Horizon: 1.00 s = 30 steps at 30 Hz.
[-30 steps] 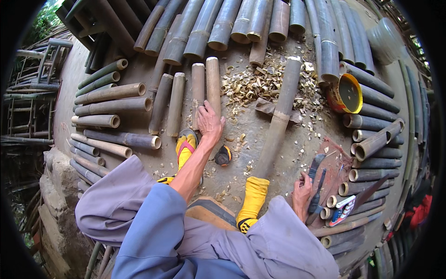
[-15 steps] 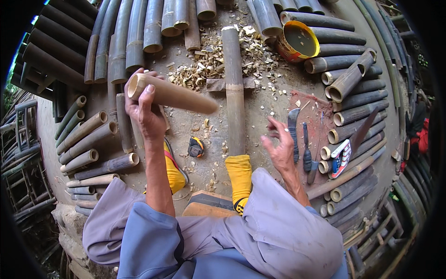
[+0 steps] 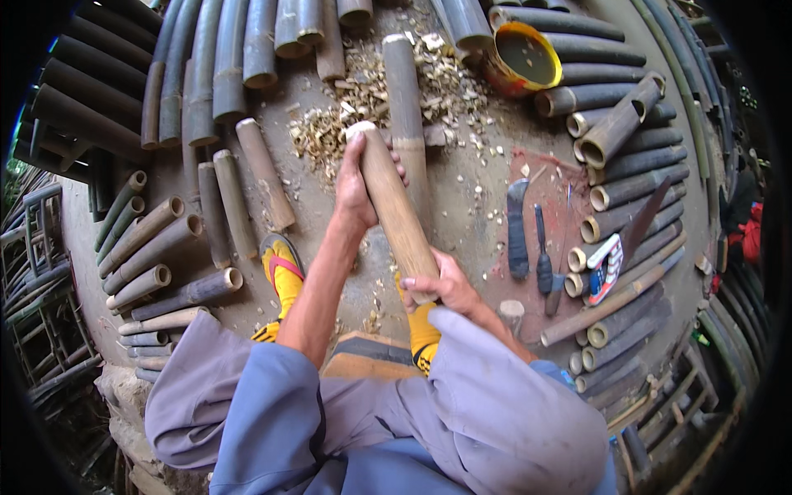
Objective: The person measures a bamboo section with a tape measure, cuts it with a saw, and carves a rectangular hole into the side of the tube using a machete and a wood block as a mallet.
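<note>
I hold a short tan bamboo section point(image 3: 394, 206) in both hands above the ground. My left hand point(image 3: 353, 183) grips its far end, near a pile of wood chips point(image 3: 330, 136). Its near end sits in my right hand point(image 3: 445, 285), just above my yellow-socked right foot point(image 3: 422, 330). A longer bamboo pole point(image 3: 406, 99) lies on the ground under the held piece, pointing away from me. My left foot point(image 3: 282, 276) wears a yellow sock and sandal.
Cut bamboo sections lie all round: a row at the left point(image 3: 157, 247), stacks at the top point(image 3: 247, 49) and right point(image 3: 627, 165). A yellow-rimmed bucket point(image 3: 524, 56) stands at the top right. A large blade point(image 3: 517, 231) and smaller tools point(image 3: 543, 256) rest on a reddish mat.
The bamboo section, first picked up from the ground and held by my left hand alone, has swung in front of me. My right hand has closed on its near end.
</note>
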{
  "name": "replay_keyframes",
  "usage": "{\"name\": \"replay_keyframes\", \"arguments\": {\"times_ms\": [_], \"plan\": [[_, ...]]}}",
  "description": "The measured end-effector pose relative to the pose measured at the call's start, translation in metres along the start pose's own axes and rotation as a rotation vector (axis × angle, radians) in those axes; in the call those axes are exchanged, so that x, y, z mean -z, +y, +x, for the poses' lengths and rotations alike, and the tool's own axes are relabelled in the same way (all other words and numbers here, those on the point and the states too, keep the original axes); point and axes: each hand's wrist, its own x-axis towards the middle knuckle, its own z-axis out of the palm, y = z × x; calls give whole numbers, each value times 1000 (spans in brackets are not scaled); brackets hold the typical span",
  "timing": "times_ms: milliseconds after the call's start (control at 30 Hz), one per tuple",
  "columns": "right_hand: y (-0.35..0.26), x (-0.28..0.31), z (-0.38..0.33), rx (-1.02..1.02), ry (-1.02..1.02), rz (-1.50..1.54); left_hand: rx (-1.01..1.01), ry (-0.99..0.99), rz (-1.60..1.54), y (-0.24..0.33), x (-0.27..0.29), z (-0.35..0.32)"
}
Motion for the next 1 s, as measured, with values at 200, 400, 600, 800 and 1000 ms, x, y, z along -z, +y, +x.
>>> {"name": "replay_keyframes", "arguments": {"times_ms": [200, 400, 600, 800, 1000], "plan": [[-7, 5, -4, -108, -117, 456, 85, -67, -64, -3, -6, 21], [-3, 18, -1, 80, 74, 180, 22, 10, 90, -15, -17, 33], [-9, 13, 5, 186, 301, -56, -119, 90, 381, -19, -20, 31], [-67, 31, 50, 278, 425, -230, -189, 193, 533, -11, 13, 17], [-119, 28, 83, 607, 246, -837, -72, -212, 152, 14, -26, 3]]}}
